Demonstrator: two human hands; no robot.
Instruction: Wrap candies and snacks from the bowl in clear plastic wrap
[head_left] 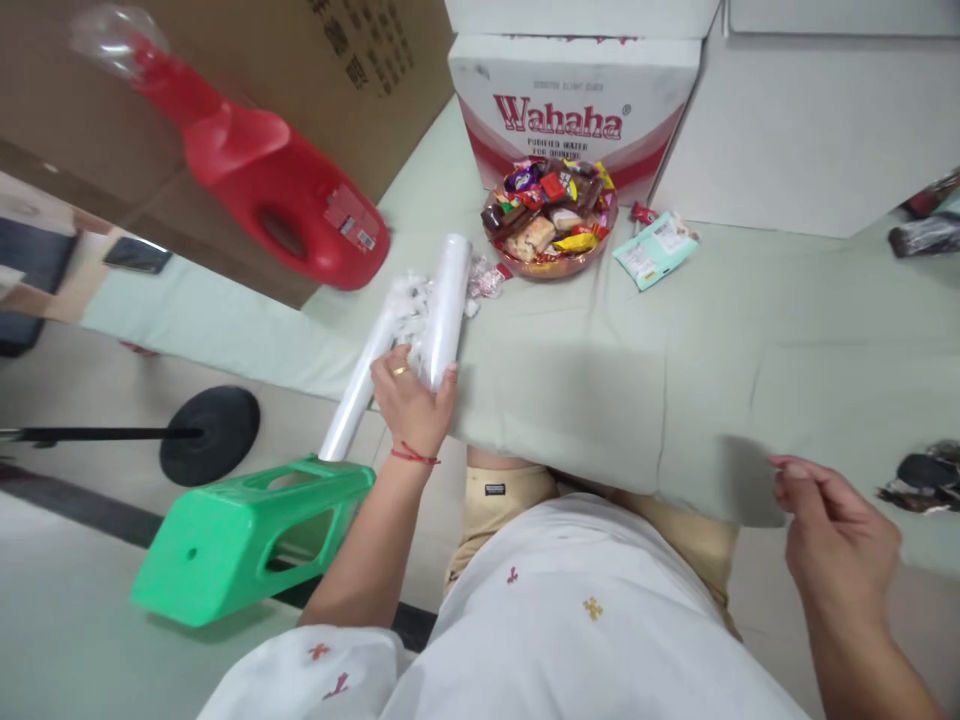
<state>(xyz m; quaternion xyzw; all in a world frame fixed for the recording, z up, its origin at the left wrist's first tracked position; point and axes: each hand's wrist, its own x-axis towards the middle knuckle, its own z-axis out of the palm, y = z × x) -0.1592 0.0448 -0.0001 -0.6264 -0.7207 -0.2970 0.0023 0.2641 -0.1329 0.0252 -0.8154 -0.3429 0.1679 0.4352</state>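
1. White roll (448, 310), smooth and plastic-looking, lies on the pale green worktop (570, 370) at centre-left of the frame, its lower end at the person's left hand (414, 405).
2. Left grip: partly open, thumb against the roll's lower right edge, fingers curled on the other side. How firmly it holds, I cannot tell.
3. Handling, as a judgement: a light hold with thumb and fingers on opposite sides should steady the roll without denting it. Keeping the fingertips clear of the crumpled clear scraps (411, 305) beside it would help avoid snagging.
4. Left arm: the forearm slants up from bottom centre-left, wrist nearly straight, a red cord (415, 455) around it.
5. Right hand (840, 530): lower right of the frame, well apart from the roll. Its forearm rises from the bottom right corner, and thumb and index tips meet in a pinch pointing left. Whether anything thin sits between them, I cannot tell.
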